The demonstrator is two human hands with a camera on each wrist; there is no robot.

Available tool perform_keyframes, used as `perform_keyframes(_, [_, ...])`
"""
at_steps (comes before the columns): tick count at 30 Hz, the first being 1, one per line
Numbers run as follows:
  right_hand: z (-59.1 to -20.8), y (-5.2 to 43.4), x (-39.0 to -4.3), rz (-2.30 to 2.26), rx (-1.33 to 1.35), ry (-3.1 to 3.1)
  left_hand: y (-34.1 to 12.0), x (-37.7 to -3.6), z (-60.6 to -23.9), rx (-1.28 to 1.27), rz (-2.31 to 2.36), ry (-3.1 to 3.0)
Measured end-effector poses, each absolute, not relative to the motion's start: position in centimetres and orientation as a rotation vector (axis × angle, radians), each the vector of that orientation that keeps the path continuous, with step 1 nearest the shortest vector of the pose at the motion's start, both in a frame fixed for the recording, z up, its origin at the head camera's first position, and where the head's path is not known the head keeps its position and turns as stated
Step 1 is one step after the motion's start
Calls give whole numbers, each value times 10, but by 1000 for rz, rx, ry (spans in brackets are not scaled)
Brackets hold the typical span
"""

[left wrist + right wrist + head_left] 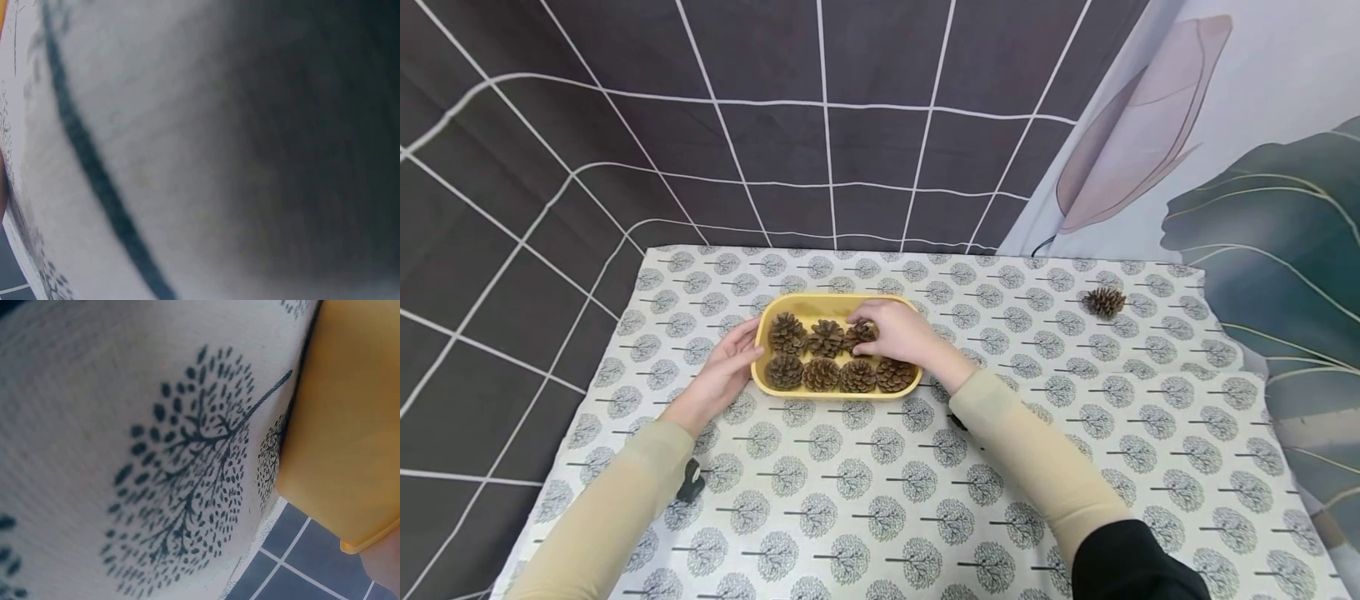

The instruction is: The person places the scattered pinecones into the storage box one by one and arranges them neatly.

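Beige sleeves point(1030, 454) reach to the yellow tray point(797, 307) — the right hand point(898, 332) pinches a light, prickly pine cone point(859, 334) by its sides, the left hand point(724, 371) steadies the rim with relaxed fingers.

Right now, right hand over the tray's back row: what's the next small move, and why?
Probably let go of the pine cone and lift the right hand clear. The cone already sits in the yellow tray, third in the back row, the left hand steadies the tray's end, and one loose cone lies far right on the tablecloth.
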State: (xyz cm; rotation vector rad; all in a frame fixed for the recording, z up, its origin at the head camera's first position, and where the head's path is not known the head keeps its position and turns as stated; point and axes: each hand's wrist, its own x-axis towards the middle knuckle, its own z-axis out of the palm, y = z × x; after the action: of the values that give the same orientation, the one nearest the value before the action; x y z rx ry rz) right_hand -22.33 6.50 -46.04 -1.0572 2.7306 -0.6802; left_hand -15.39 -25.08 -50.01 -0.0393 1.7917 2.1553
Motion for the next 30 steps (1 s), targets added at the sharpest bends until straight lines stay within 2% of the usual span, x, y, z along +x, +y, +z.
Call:
perform_keyframes(12, [-458,68,-217,-841,-1004,2760,-252,-155,-501,-33,2165,1788])
perform_keyframes(21, [-462,73,-217,-1306,-872,2719,-252,-154,-501,-42,2167,1787])
perform_keyframes(30, [-459,95,-217,-1539,-763,2682,-252,-154,-502,-38,2159,1785])
